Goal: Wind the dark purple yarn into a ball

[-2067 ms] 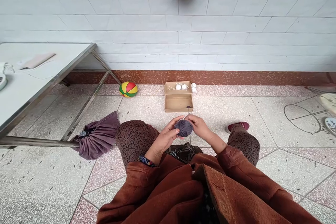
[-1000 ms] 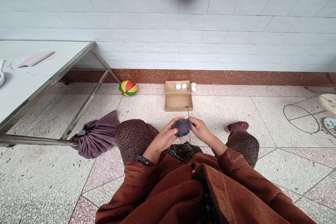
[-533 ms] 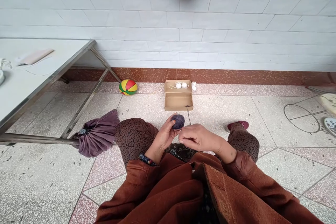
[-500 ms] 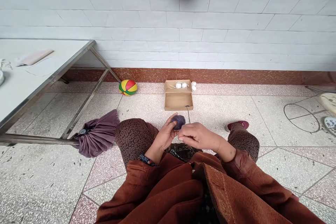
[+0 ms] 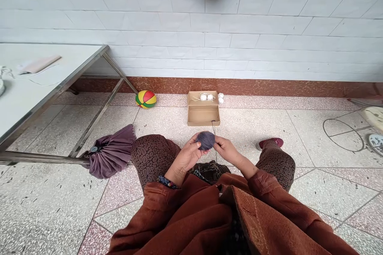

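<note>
A dark grey-purple ball of yarn (image 5: 206, 140) is gripped in my left hand (image 5: 189, 153), the thumb lying over its near left side. My right hand (image 5: 226, 150) is at the ball's right edge, its fingers pinched together where the strand of yarn (image 5: 214, 128) meets the ball. From there the strand runs up into the open cardboard box (image 5: 204, 123) on the floor, where a small dark bit of yarn lies at the right. My right fingertips are partly hidden by the ball.
White balls of yarn (image 5: 206, 97) lie in the box's far part, with others (image 5: 220, 98) beside it. A striped ball (image 5: 146, 99) and a folded purple umbrella (image 5: 111, 153) lie left, near a metal-framed table (image 5: 89, 57). At right stands a wire-framed stool (image 5: 344, 133).
My right hand has moved from in front of the ball up to its right edge. The yarn ball has turned and shows more of its side. My left hand keeps its hold.
</note>
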`<act>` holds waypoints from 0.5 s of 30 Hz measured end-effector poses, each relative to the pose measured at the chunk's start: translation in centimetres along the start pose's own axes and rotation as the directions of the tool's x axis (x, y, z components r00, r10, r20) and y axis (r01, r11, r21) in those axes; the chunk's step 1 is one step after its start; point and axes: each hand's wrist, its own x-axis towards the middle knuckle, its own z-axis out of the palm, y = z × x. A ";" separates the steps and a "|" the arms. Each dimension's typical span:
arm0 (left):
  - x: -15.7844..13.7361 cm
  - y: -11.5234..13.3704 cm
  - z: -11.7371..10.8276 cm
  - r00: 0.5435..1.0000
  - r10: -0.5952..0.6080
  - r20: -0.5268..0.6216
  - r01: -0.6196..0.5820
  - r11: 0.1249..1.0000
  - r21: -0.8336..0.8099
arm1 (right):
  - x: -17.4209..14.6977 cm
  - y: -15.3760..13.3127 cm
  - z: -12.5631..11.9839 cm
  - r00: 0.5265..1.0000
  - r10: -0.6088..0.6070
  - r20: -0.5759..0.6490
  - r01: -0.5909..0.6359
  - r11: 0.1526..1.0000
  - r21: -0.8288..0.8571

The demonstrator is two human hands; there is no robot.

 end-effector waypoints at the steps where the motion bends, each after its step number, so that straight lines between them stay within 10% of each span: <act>1: 0.3 -0.1 -0.2 0.998 0.012 -0.056 -0.013 1.000 -0.018 | -0.4 -0.1 0.4 1.000 -0.010 0.029 0.011 1.000 -0.021; 7: 0.9 -0.6 -1.5 0.960 0.079 -0.270 -0.032 0.984 0.175 | -1.2 -3.4 -0.1 0.960 -0.188 0.208 0.204 0.977 -0.060; 15: 0.0 -0.3 -0.8 0.999 0.044 -0.021 -0.030 0.894 0.447 | 2.3 -3.7 -3.7 0.972 -0.235 0.024 0.236 0.963 -0.128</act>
